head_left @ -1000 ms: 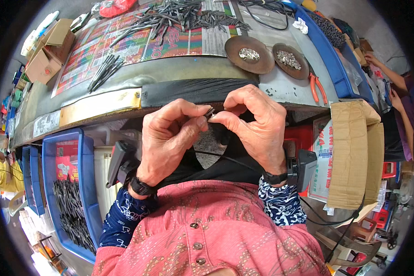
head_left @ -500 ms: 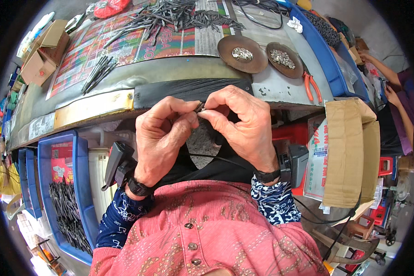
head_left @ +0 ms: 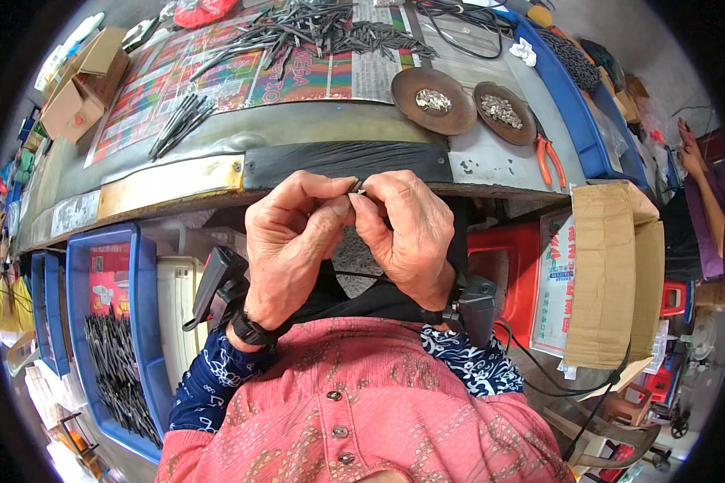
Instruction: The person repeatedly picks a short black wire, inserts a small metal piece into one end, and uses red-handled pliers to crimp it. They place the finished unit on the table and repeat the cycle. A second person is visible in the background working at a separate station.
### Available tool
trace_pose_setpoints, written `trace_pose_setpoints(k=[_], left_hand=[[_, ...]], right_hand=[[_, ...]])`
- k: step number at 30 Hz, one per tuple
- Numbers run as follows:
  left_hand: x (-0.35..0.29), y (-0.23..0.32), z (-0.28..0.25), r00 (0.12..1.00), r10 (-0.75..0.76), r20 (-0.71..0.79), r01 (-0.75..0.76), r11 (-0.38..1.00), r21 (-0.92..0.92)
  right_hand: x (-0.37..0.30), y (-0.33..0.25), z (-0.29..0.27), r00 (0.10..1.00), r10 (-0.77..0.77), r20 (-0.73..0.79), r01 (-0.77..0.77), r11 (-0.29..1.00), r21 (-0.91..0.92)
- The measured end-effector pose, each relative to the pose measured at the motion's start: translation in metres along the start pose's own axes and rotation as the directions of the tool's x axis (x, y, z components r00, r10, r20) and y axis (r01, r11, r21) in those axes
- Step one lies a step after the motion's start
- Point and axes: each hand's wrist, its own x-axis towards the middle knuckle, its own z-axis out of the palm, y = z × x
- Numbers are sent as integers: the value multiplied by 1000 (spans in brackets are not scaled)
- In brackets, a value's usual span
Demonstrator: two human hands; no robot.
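Note:
My left hand (head_left: pixel 292 241) and my right hand (head_left: pixel 412 237) meet just in front of the bench edge, fingertips almost touching. Between them is a small dark piece (head_left: pixel 355 186), mostly hidden by my fingers. My left thumb and forefinger pinch it. The fingers of my right hand are closed at its other side, and what they hold is too small to make out. On the bench beyond, a round brown dish (head_left: pixel 415 79) holds small silvery metal bits, and a second brown dish (head_left: pixel 524 129) holds more of them.
Thin black strips (head_left: pixel 322 28) lie heaped on newspaper, with a smaller bundle (head_left: pixel 181 125) nearer. Red-handled pliers (head_left: pixel 549 165) rest beside the dishes. A blue crate (head_left: pixel 149 322) of black strips stands left, a cardboard box (head_left: pixel 600 274) right. A co-worker's arm (head_left: pixel 704 185) shows far right.
My right hand has drawn in and turned beside my left, its fingers more upright. Both stay at the small piece. The co-worker's hand has lifted, and the whole view has shifted slightly.

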Motion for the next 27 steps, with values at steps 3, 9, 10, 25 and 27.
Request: trace_pose_setpoints(k=[3,9,10,25,27], left_hand=[[0,-1,0,1000,1,-9,-1,1000,-9],[-1,-3,-1,1000,3,-30,-3,1000,-23],[-1,-3,-1,999,0,-35,-1,1000,-21],[-3,-4,-4,999,-38,-29,37,998,-42],[-3,-5,-3,998,-45,-47,44,998,-36]], right_hand=[[-1,1,4,999,-42,0,42,998,-48],[-2,3,4,997,-69,22,71,992,-102],[-2,3,4,997,-73,25,76,991,-108],[-1,-4,-6,904,418,91,-427,868,256],[1,-10,-11,833,531,155,-549,756,357]])
